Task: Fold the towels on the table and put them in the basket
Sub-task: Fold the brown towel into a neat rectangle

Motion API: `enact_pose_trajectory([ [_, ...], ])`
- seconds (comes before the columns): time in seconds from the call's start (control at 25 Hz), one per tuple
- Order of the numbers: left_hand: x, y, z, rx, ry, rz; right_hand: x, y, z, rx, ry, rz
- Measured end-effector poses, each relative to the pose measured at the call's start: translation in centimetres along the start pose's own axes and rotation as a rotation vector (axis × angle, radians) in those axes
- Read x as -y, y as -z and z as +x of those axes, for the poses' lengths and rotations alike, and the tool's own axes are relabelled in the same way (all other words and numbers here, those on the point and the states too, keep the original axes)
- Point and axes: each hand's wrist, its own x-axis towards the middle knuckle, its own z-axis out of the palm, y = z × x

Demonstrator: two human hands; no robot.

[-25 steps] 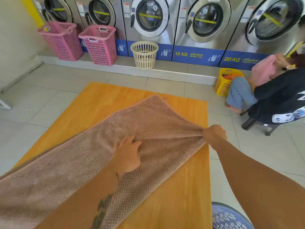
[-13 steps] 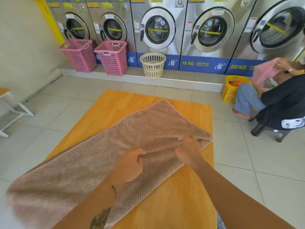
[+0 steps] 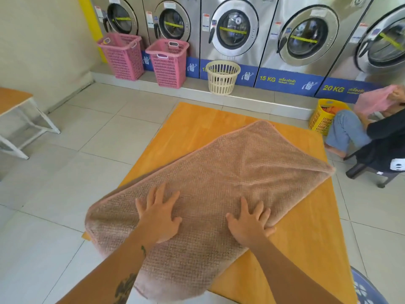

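**Both palms flat on the folded towel**

Behind everything stands a row of steel washing machines (image 3: 232,29) along the far wall, above a tiled floor (image 3: 92,139). Your orange wooden table (image 3: 306,216) fills the middle of the view, its far edge towards the machines and its near edge running under your arms.

The pinkish-brown towel (image 3: 230,172) lies diagonally across the table, doubled over on itself. One end points at the table's far edge, a corner reaches just past the right edge, and the near-left end spills over the left edge and the near-left corner, hanging off the wood.

On the far right a seated person (image 3: 377,145) in a dark top and jeans holds a pink cloth (image 3: 372,99), with a yellow basket (image 3: 324,117) just beside their knee. Against the machines stand two pink baskets (image 3: 166,64), side by side, and a cream round basket (image 3: 221,77) to their right. A bench (image 3: 15,106) with white legs shows at the left edge of the view. A blue patterned basket (image 3: 363,288) peeks in past the table's near-right corner.

Your left hand (image 3: 157,218) lies flat on the towel near the left edge of the table, fingers spread, gripping nothing. Your right hand (image 3: 249,224) presses down the same way on the towel's near hem, fingers spread wide, the thumb at the hem beside the bare wood.
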Motion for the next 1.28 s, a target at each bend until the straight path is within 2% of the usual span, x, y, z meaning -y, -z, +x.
enact_pose_trajectory([
  [0.12, 1.1, -0.7, 0.3, 0.051, 0.020, 0.015, -0.8, -0.8, 1.4, -0.082, 0.024, -0.157],
  [0.32, -2.0, -1.4, 1.3, 0.127, 0.084, -0.088, -1.8, 3.5, 6.9, -0.046, 0.084, -0.302],
  [0.56, -7.5, -0.9, 4.5, 0.159, 0.191, -0.119, -1.2, 9.4, 13.4, -0.008, 0.167, -0.322],
  [0.6, -8.2, -0.9, 5.1, 0.157, 0.208, -0.113, -1.2, 10.5, 13.9, -0.100, 0.210, -0.252],
  [0.68, -9.3, -1.1, 6.2, 0.137, 0.233, -0.094, -2.4, 12.5, 14.8, -0.429, 0.257, -0.057],
  [0.72, -9.6, -1.2, 6.7, 0.128, 0.243, -0.087, -3.3, 13.3, 15.3, -0.562, 0.222, 0.003],
  [0.76, -9.8, -1.2, 7.2, 0.119, 0.252, -0.084, -4.3, 14.1, 16.0, -0.595, 0.157, 0.020],
  [0.84, -10.1, -1.1, 8.1, 0.103, 0.268, -0.076, -6.0, 15.1, 17.7, -0.414, 0.031, 0.004],
  [0.92, -10.7, -1.1, 8.7, 0.089, 0.282, -0.068, -6.8, 15.4, 19.8, -0.255, 0.031, -0.050],
  [1.04, -11.5, -0.9, 9.2, 0.067, 0.289, -0.067, -6.0, 16.5, 22.7, -0.234, 0.130, -0.055],
  [1.2, -11.9, -0.5, 9.1, 0.090, 0.296, -0.051, -4.2, 18.9, 27.6, -0.060, 0.246, -0.117],
  [1.28, -12.5, -0.4, 9.2, 0.098, 0.305, -0.042, -2.7, 19.8, 29.4, -0.043, 0.285, -0.105],
])
